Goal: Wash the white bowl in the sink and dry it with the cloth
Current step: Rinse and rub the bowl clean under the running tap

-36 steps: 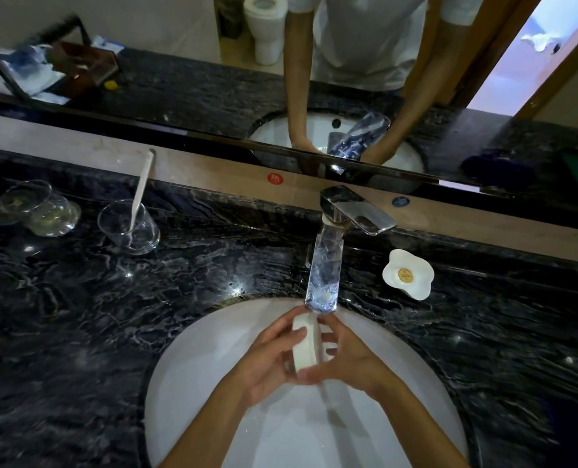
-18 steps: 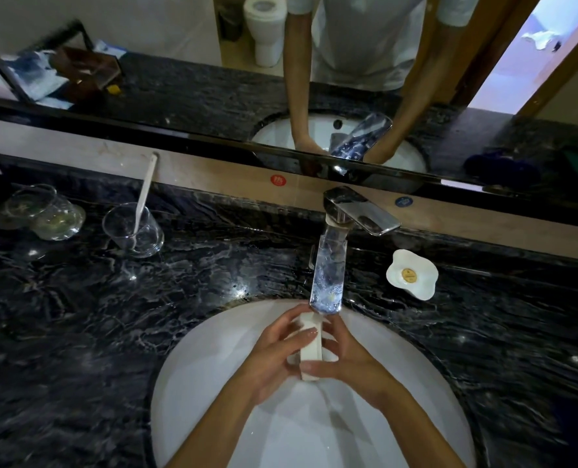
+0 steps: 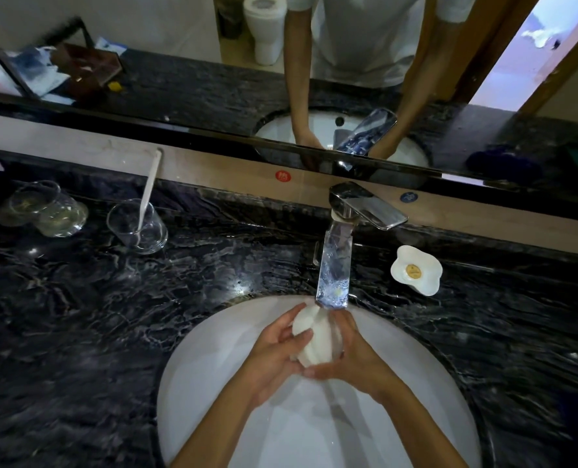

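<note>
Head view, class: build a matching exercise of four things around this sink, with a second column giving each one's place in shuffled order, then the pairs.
Things
1. white bowl
2. toothbrush
3. flower-shaped dish
4. overturned glass

Places
A. on the counter right of the tap
B. far left of the counter
C. between both hands, under the spout
D. standing in an upright glass

Pairs: 1-C, 2-D, 3-A, 4-B
</note>
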The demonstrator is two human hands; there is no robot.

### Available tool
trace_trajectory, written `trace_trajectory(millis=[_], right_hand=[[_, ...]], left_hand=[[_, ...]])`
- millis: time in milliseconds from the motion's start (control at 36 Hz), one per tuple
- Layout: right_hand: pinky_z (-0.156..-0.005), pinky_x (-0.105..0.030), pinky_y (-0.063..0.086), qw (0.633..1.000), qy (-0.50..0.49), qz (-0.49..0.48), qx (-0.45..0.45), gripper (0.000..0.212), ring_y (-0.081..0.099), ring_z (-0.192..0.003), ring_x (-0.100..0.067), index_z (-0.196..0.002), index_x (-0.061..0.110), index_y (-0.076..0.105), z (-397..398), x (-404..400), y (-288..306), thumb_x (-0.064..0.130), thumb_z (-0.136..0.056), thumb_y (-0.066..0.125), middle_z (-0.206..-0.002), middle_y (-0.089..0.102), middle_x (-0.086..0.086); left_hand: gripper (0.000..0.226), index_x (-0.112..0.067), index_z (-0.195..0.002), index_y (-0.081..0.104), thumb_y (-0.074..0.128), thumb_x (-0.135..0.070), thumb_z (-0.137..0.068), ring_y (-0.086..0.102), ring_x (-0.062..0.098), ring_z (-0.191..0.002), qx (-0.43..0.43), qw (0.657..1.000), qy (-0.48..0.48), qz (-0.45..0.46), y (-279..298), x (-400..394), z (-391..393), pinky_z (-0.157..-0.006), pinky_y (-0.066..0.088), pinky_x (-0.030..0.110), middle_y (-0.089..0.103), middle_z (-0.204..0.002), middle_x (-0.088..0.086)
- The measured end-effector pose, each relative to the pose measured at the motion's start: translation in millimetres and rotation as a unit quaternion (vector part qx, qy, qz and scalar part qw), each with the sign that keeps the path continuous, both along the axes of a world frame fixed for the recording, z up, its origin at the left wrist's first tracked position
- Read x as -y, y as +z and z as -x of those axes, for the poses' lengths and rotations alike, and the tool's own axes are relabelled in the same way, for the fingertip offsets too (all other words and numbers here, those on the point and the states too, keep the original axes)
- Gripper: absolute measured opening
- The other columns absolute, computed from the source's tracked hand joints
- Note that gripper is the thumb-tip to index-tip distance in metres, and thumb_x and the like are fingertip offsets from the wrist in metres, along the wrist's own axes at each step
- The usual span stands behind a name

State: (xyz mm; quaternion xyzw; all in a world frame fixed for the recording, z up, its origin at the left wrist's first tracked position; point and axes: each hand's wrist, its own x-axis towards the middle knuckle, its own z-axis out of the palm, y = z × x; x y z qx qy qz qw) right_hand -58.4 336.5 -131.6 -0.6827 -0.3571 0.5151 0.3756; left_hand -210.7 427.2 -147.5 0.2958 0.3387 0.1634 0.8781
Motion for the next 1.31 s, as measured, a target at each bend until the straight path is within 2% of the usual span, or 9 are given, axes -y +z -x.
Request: trace_trajectory(millis=[167,417,528,639,750,861,1056,1222,1306], right_hand=[[-0.087,-0.038,0.062,0.989,-0.114,-0.024,-0.091,0.053,0.066,-0.115,-0.020,-0.128,0.039,0.060,-10.7,6.8,-1.7,0.025,-0.082,0.081,-0.132,0.064,0.006],[-0.071,-0.020,0.056,0.977,-0.193,-0.005,-0.095,0.030,0.071,-0.093,-0.017,-0.109,0.018,0.072,-8.7,4.4,5.6,-0.004,-0.089,0.070,-0.093,0.078,0.000],[-0.088,-0.047,0.057,0.975,-0.205,0.029,-0.084,0.019,0.071,-0.099,-0.032,-0.113,0.010,0.070,-7.6,0.1,7.8,0.004,-0.097,0.063,-0.104,0.076,-0.016],[-0.072,-0.040,0.064,0.964,-0.202,0.079,-0.152,0.022,0.076,-0.094,-0.031,-0.120,0.004,0.064,-2.6,1.8,0.6,0.005,-0.102,0.051,-0.111,0.075,-0.021],[-0.084,-0.053,0.062,0.947,-0.204,0.068,-0.240,0.026,0.073,-0.103,-0.040,-0.124,0.001,0.064,1.1,7.5,-13.0,0.003,-0.102,0.051,-0.115,0.074,-0.023],[-0.081,-0.047,0.063,0.926,-0.230,0.011,-0.299,0.033,0.070,-0.113,-0.039,-0.128,0.006,0.066,1.8,13.7,-17.8,0.003,-0.095,0.063,-0.124,0.072,-0.017],[-0.075,-0.034,0.064,0.968,-0.212,-0.015,-0.131,0.037,0.077,-0.093,-0.019,-0.107,0.034,0.078,-4.2,14.6,6.6,0.006,-0.083,0.078,-0.106,0.079,0.004],[-0.084,-0.053,0.062,0.965,-0.245,0.028,-0.085,0.021,0.076,-0.094,-0.035,-0.108,0.006,0.075,-2.3,2.4,19.9,0.011,-0.088,0.076,-0.103,0.076,-0.018],[-0.068,-0.044,0.065,0.955,-0.243,0.049,-0.161,0.020,0.077,-0.086,-0.036,-0.104,-0.005,0.073,-3.5,3.8,21.8,0.011,-0.096,0.065,-0.098,0.077,-0.025]], left_hand=[[0.046,-0.013,-0.139,0.055,0.063,-0.003,-0.094,0.063,0.046,-0.117,-0.055,0.998,0.020,-0.028,-5.5,-1.2,0.3,-0.082,0.055,0.070,0.061,-0.136,0.021],[0.033,-0.015,-0.131,0.061,0.057,-0.006,-0.099,0.070,0.039,-0.109,-0.096,0.995,0.012,-0.024,-13.6,11.3,-0.2,-0.080,0.061,0.058,0.071,-0.125,0.017],[0.028,-0.013,-0.127,0.064,0.058,-0.012,-0.099,0.074,0.030,-0.096,-0.136,0.990,0.011,-0.021,-10.3,7.1,-2.8,-0.066,0.061,0.038,0.074,-0.117,0.015],[0.028,-0.013,-0.127,0.063,0.059,-0.014,-0.098,0.069,0.035,-0.108,-0.157,0.985,0.021,-0.061,2.7,-4.0,-5.4,-0.068,0.061,0.039,0.071,-0.122,0.017],[0.031,-0.016,-0.126,0.062,0.063,-0.010,-0.096,0.068,0.027,-0.102,-0.160,0.979,0.008,-0.129,15.4,-11.1,-6.0,-0.056,0.056,0.025,0.069,-0.124,0.015],[0.039,-0.015,-0.130,0.062,0.065,-0.002,-0.093,0.063,0.034,-0.118,-0.142,0.974,0.020,-0.175,19.8,-12.6,-3.9,-0.088,0.059,0.042,0.067,-0.128,0.014],[0.033,-0.018,-0.129,0.062,0.057,-0.006,-0.099,0.070,0.026,-0.106,-0.126,0.985,0.035,-0.111,9.8,-1.0,-0.9,-0.076,0.062,0.042,0.070,-0.123,0.010],[0.024,-0.013,-0.122,0.065,0.056,-0.021,-0.102,0.077,0.028,-0.091,-0.144,0.989,-0.001,-0.035,5.0,9.9,-5.0,-0.067,0.063,0.043,0.075,-0.113,0.012],[0.023,-0.010,-0.119,0.063,0.055,-0.022,-0.102,0.076,0.023,-0.084,-0.161,0.986,0.008,-0.036,11.1,5.6,-6.5,-0.061,0.061,0.036,0.073,-0.110,0.012]])
